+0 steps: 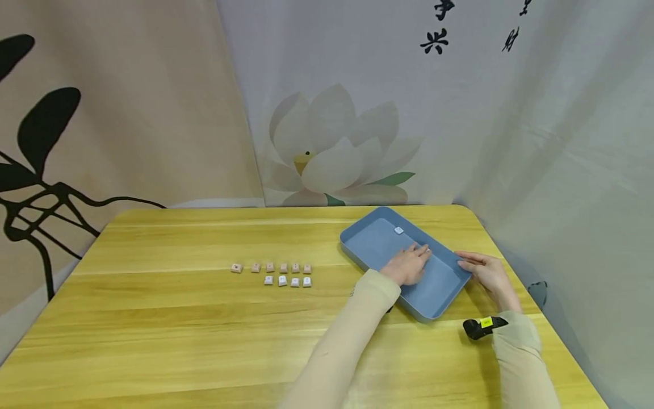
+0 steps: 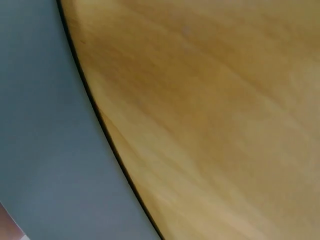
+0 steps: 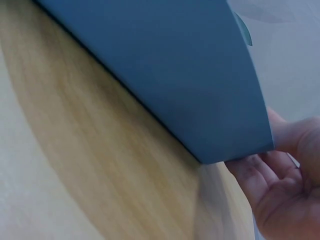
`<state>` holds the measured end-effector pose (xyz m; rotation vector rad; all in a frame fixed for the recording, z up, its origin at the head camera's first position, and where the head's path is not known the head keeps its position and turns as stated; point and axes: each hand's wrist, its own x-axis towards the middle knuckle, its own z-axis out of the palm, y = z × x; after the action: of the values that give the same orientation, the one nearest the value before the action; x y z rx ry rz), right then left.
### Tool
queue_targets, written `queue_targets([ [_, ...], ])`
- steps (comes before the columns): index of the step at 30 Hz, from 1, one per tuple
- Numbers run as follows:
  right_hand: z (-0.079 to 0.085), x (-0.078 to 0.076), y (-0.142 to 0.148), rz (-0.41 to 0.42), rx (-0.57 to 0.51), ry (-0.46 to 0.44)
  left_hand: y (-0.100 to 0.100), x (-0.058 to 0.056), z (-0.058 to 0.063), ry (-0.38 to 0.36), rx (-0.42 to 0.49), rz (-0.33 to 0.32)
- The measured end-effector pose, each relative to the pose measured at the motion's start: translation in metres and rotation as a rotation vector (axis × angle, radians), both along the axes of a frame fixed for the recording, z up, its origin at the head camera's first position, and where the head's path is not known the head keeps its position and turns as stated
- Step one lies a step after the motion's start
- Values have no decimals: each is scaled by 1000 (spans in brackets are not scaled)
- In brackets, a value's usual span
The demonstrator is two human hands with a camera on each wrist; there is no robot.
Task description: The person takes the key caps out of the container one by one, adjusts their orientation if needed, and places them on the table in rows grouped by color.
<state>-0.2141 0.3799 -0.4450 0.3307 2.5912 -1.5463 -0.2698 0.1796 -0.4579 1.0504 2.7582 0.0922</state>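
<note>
My right hand [image 1: 491, 279] grips the right corner of a blue-grey rectangular tray [image 1: 369, 227]. In the right wrist view, the thumb lies at the tray's rim and the other fingers [image 3: 250, 172] reach under its corner. Reaching palm down into the tray is my left hand [image 1: 407, 265], its fingertips low over the inner floor near the far long wall. A small pale patch shows at those fingertips; I cannot tell whether it is a held keycap. One white keycap [image 1: 398, 230] lies in the tray, beyond the left hand. The left wrist view shows mostly the tray's outer wall [image 2: 65, 130].
Left of the tray, two rows of small keycaps lie on the wooden table [image 1: 168, 324]: several pinkish ones [image 1: 269, 267] behind, several white ones [image 1: 283, 280] in front. A black wrist device [image 1: 484, 327] sits at the right sleeve. Curtains hang behind the table.
</note>
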Motion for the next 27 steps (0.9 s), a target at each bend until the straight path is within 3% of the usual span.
queue_targets([
  [8,0,0,1,4,-59,27,-4,-1,3,206,50,-45],
  [12,0,0,1,5,-70,31,-8,0,3,250,90,-47],
  [18,-3,0,1,2,-70,31,-18,1,3,171,179,-52],
  [27,-3,2,-1,-3,-75,35,-47,0,3,-19,423,-119],
])
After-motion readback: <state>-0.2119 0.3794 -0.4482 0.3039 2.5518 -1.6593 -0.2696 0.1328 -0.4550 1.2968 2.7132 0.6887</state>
